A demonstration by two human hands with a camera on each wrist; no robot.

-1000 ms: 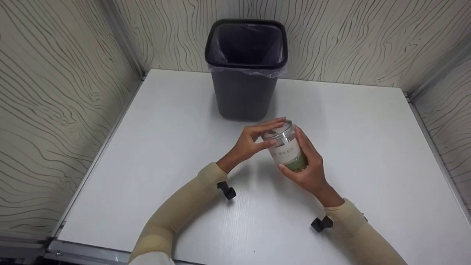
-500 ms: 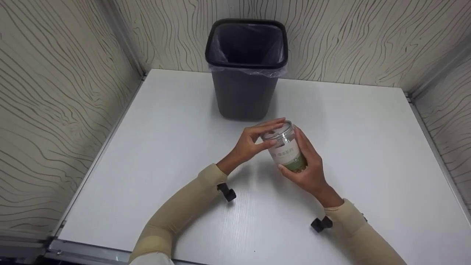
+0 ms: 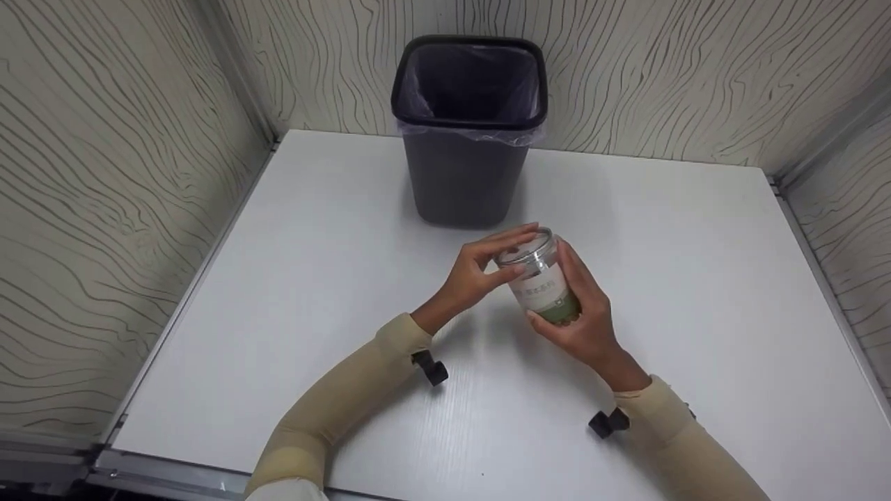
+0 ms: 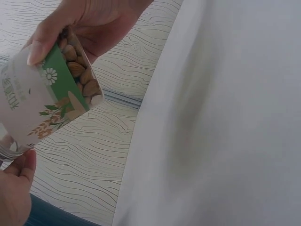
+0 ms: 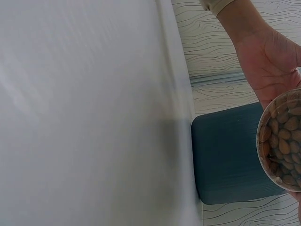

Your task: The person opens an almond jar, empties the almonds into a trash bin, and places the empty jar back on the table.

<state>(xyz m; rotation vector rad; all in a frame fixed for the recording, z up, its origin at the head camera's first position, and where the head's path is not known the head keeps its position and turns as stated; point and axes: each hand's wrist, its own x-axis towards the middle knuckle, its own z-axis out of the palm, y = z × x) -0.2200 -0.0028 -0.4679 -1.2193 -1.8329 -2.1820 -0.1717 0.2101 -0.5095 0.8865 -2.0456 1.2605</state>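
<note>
A clear jar (image 3: 546, 289) with a white and green label is held tilted above the white table, its bottom toward the lower right. Almonds (image 4: 77, 70) show through its lower part in the left wrist view, and through its base (image 5: 284, 146) in the right wrist view. My right hand (image 3: 585, 323) grips the jar's body from the right, thumb across the front near the bottom. Over the top, my left hand (image 3: 473, 271) holds the lid (image 3: 540, 243), fingers laid across it and thumb at the near edge. The left fingers partly hide the lid.
Behind the jar, a dark bin (image 3: 463, 177) with a clear plastic liner stands at the back of the white table (image 3: 313, 229). Wood-grain patterned panels (image 3: 654, 76) enclose the back and sides. Black mounts (image 3: 429, 367) sit at both sleeved wrists.
Almost nothing differs. The jar and right hand keep their place, while the left wrist has dropped very slightly, its fingers still on the lid.
</note>
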